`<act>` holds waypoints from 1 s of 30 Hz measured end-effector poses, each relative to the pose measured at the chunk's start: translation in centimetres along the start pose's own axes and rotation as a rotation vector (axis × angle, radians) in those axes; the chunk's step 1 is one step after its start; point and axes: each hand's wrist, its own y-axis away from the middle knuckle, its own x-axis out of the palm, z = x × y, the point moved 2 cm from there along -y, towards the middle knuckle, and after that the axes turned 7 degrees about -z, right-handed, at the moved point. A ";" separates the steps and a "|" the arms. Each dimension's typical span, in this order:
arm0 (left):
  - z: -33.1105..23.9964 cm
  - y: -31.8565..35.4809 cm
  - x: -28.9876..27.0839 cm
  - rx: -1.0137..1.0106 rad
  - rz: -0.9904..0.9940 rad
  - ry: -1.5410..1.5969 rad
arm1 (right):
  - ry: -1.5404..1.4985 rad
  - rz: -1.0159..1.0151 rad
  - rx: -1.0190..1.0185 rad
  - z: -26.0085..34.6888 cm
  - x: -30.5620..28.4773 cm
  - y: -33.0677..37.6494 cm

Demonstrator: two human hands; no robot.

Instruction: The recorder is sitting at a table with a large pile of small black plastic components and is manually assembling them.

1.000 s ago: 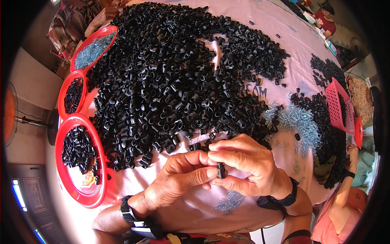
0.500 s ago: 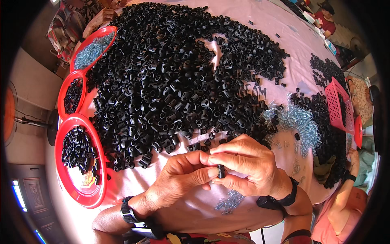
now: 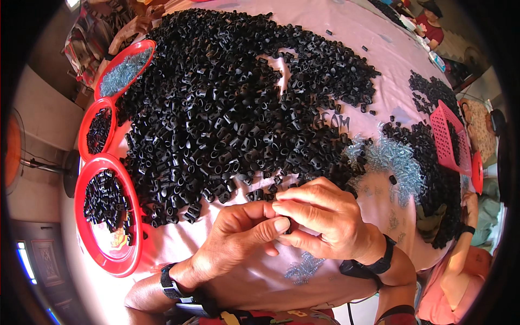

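My left hand (image 3: 235,233) and my right hand (image 3: 333,219) meet above the near edge of the table, both closed at the fingertips. Pinched between their thumbs and fingers is a small black plastic piece (image 3: 286,225), mostly covered by the left thumb. Just beyond my fingers spreads a big heap of small hollow black plastic barrels (image 3: 216,119). Below my hands, a little pile of tiny silvery springs (image 3: 304,268) lies on the pale pink cloth (image 3: 254,281).
Along the left stand red trays: one with black pins (image 3: 131,254), a smaller one (image 3: 81,132), and one with springs (image 3: 102,89). More springs (image 3: 398,165) lie at the right, by a pink basket (image 3: 445,141). Another person's arm (image 3: 460,254) reaches in at the right edge.
My fingers have closed further over the black piece, so less of it shows. Both hands have barely shifted, and the whole view has moved slightly.
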 end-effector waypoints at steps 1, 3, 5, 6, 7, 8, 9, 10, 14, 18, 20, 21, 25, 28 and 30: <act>-0.1 0.0 0.0 0.004 0.013 0.000 | 0.003 -0.003 -0.002 0.1 -0.1 -0.1; -0.3 0.4 0.0 0.026 -0.006 -0.020 | -0.008 0.008 0.021 0.3 -0.3 -0.5; -1.0 1.0 0.0 0.050 -0.033 -0.043 | -0.023 0.000 0.051 0.8 -0.8 -1.0; -1.4 1.3 -0.1 0.035 -0.082 -0.008 | -0.003 -0.013 0.062 0.6 -1.2 -1.1; -1.9 1.6 -0.3 0.021 -0.132 0.027 | 0.016 -0.025 0.073 0.4 -1.6 -1.0; -2.4 1.9 -0.7 0.018 -0.173 0.053 | 0.053 -0.020 0.124 -0.1 -1.8 -0.7; -2.5 2.6 -1.4 0.046 -0.242 0.049 | 0.079 -0.004 0.166 -0.6 -1.9 -0.6; -2.8 3.0 -2.1 0.083 -0.287 0.055 | 0.118 0.010 0.190 -0.8 -2.2 -0.3; -3.0 5.5 -6.8 0.284 -0.508 0.193 | 0.308 0.124 0.223 -1.4 -2.4 0.4; -3.5 9.1 -11.9 0.476 -0.547 0.463 | 0.253 0.079 0.172 -0.7 -1.8 0.0; -3.2 11.9 -15.7 0.486 -0.504 0.610 | 0.294 0.090 0.173 -0.8 -2.5 -0.1; -3.2 12.7 -17.0 0.486 -0.501 0.611 | 0.343 0.106 0.175 -0.7 -3.0 -0.2; -3.0 13.8 -18.8 0.394 -0.199 0.854 | 0.447 0.177 0.262 -0.8 -4.9 0.1; -3.0 13.8 -18.2 0.412 -0.421 1.081 | 0.458 0.266 0.288 -0.5 -5.3 0.0; -3.0 13.3 -17.0 0.359 -0.314 0.930 | 0.448 0.310 0.289 -0.4 -5.0 -0.1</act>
